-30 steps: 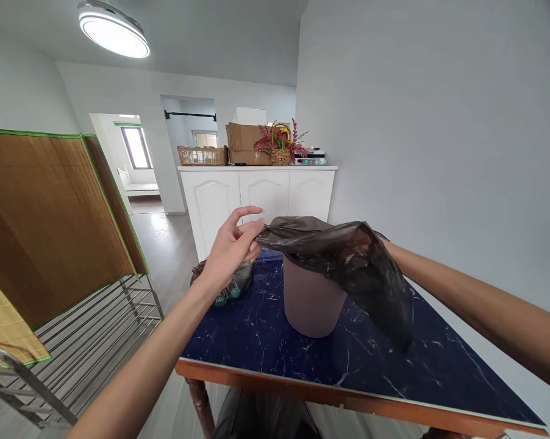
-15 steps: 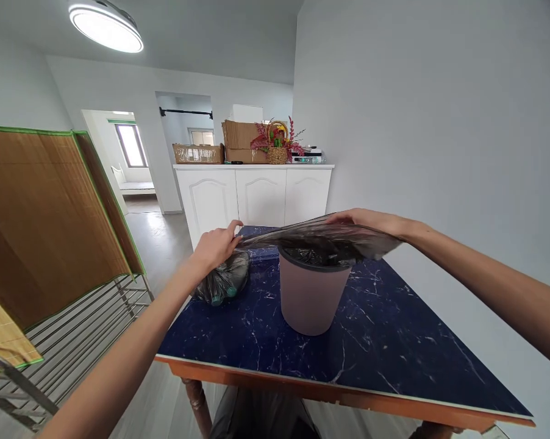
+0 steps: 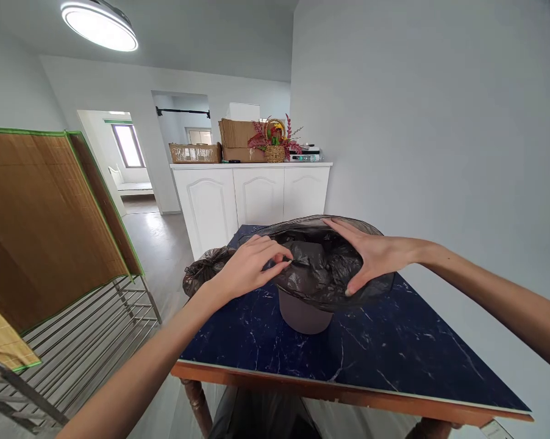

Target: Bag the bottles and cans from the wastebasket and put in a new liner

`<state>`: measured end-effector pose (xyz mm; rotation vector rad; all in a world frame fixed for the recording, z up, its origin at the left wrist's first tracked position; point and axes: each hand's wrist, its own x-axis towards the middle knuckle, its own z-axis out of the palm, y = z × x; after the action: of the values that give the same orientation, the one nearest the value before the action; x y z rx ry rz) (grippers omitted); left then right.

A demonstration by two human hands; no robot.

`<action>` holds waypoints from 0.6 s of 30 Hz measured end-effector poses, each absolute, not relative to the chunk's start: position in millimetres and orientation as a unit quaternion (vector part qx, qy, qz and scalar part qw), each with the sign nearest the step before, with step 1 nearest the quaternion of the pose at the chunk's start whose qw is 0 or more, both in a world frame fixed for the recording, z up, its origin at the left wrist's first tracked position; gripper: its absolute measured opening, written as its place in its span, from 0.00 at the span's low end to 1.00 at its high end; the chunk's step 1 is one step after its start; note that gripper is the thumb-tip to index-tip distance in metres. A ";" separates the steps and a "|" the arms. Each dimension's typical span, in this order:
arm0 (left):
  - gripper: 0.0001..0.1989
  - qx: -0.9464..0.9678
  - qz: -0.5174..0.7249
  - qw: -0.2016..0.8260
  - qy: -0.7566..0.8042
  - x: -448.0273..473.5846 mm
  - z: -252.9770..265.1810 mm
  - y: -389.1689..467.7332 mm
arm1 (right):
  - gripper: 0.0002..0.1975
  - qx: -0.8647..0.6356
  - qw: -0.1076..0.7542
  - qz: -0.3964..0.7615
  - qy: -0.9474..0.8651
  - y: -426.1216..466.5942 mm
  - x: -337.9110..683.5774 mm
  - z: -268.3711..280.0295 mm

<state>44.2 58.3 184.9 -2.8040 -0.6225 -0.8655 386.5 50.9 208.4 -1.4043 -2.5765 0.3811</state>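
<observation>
A grey round bin [image 3: 301, 314] stands on the dark blue marble-pattern table [image 3: 385, 360]. A black bin bag [image 3: 323, 268] is spread over the bin's mouth and hangs down over its rim. My left hand [image 3: 252, 268] pinches the bag's edge at the left side. My right hand [image 3: 371, 253] lies spread over the bag's right edge, fingers wide and pressing on the plastic. A second, tied-up black bag [image 3: 206, 271] with something inside lies on the table's left side, behind my left wrist.
A metal rack [image 3: 87, 341] and brown bamboo screens [image 3: 50, 219] stand to the left. Behind the table is a white cabinet [image 3: 252, 195] bearing cardboard boxes and a flower basket [image 3: 275, 143]. A white wall runs along the right. Something dark lies under the table's near edge.
The bag, held stretched flat above the bin half a second ago, now sits down over its rim. Both hands have moved inward onto it.
</observation>
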 end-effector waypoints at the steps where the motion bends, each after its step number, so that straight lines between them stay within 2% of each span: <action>1: 0.12 -0.932 -0.290 0.066 -0.208 42.7 181.1 57.3 | 0.80 -0.474 0.097 0.132 -0.865 50.3 386.6 206.1; 4: 0.12 -0.926 -0.300 0.026 -0.227 38.9 170.2 53.3 | 0.77 -0.483 0.118 0.162 -0.853 50.7 389.0 203.3; 8: 0.12 -0.931 -0.263 -0.062 -0.246 34.9 156.3 56.3 | 0.69 -0.492 0.149 0.203 -0.834 54.6 393.2 203.2; 13: 0.10 -0.896 -0.211 -0.255 -0.296 22.8 136.9 80.5 | 0.54 -0.486 0.233 0.251 -0.805 63.2 388.8 197.4; 15: 0.07 -0.865 -0.241 -0.290 -0.332 15.1 131.5 91.7 | 0.49 -0.500 0.254 0.270 -0.783 69.3 386.1 193.6; 18: 0.08 -0.786 -0.370 -0.293 -0.399 6.4 130.4 107.5 | 0.46 -0.531 0.278 0.292 -0.745 83.7 384.7 188.1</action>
<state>6.4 107.5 130.4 -3.0705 -1.5604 -1.4459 384.7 83.7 188.1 -1.4256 -1.9998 0.7826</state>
